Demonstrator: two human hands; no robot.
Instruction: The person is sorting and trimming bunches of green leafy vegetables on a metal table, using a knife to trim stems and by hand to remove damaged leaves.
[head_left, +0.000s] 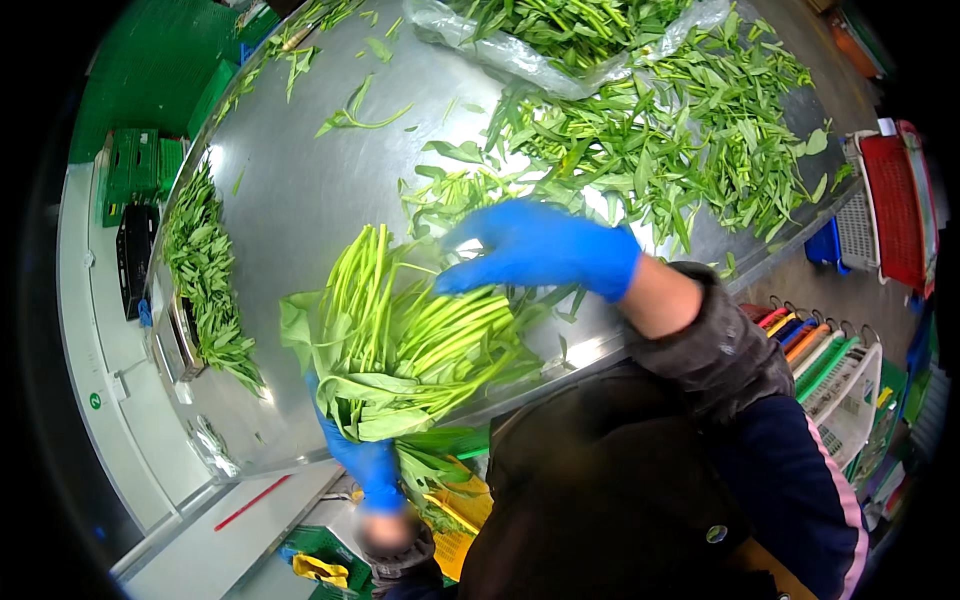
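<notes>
My left hand (360, 457), in a blue glove, grips a bunch of leafy greens (442, 337), which look like water spinach, from below at the leaf end. Pale green stems fan upward and to the right over the steel table's near edge. My right hand (555, 247), also gloved in blue, is slightly blurred above the right-hand stems. Its thumb and fingers are apart with nothing visible between them; whether it touches the stems cannot be told. Just beyond it lies a loose heap of greens (637, 142) on the steel table (292, 187).
A clear plastic bag (517, 64) of greens lies at the far side. Along the left edge, a row of greens (202, 262) rests by a metal device (176, 337). Below the table are a yellow crate (454, 551) and a green crate (322, 544). Red baskets (896, 210) stand right.
</notes>
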